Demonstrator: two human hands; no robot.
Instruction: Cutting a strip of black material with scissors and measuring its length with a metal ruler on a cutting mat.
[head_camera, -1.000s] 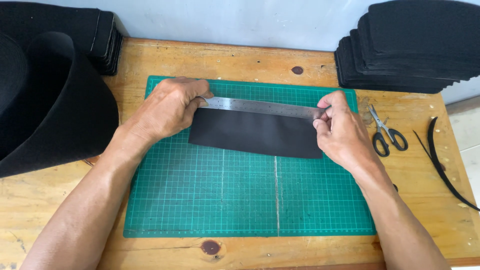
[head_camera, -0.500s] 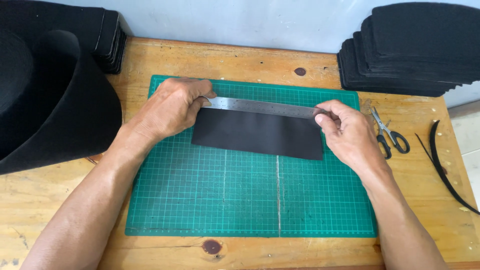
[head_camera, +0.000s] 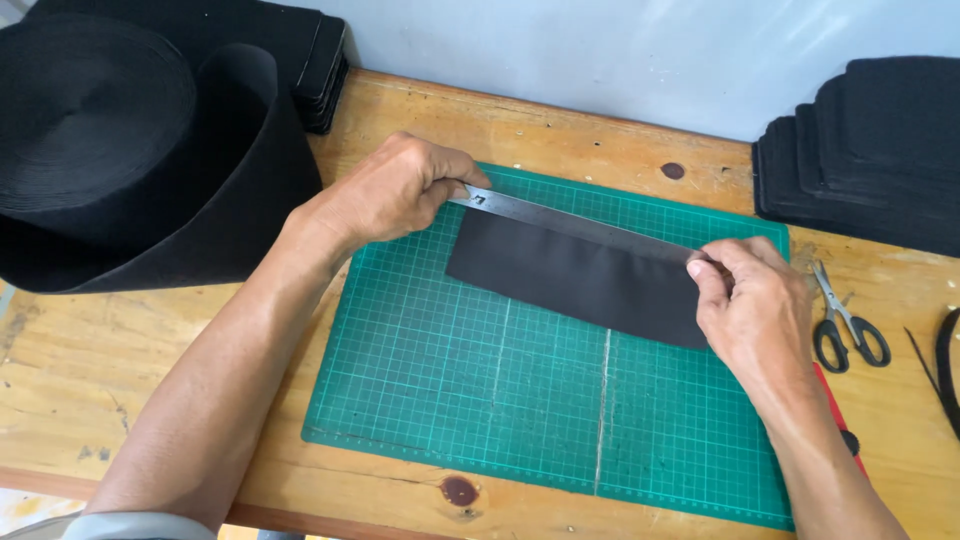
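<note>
A black rectangular piece of elastic fabric (head_camera: 580, 280) lies on a green gridded cutting mat (head_camera: 480, 390). A long steel ruler (head_camera: 570, 222) rests along the fabric's far edge. My left hand (head_camera: 400, 190) pinches the ruler's left end against the fabric's left corner. My right hand (head_camera: 750, 300) grips the fabric's right end where the ruler's other end meets it, with the fingers curled over both.
A big roll of wide black elastic band (head_camera: 120, 150) fills the left of the wooden table (head_camera: 120, 370). Stacks of cut black pieces sit at the back left (head_camera: 310, 50) and back right (head_camera: 870, 150). Scissors (head_camera: 845, 325) lie right of the mat.
The view has shifted, so everything sits lower and more to the right in the frame. Both hands keep the same hold on ruler and fabric.
</note>
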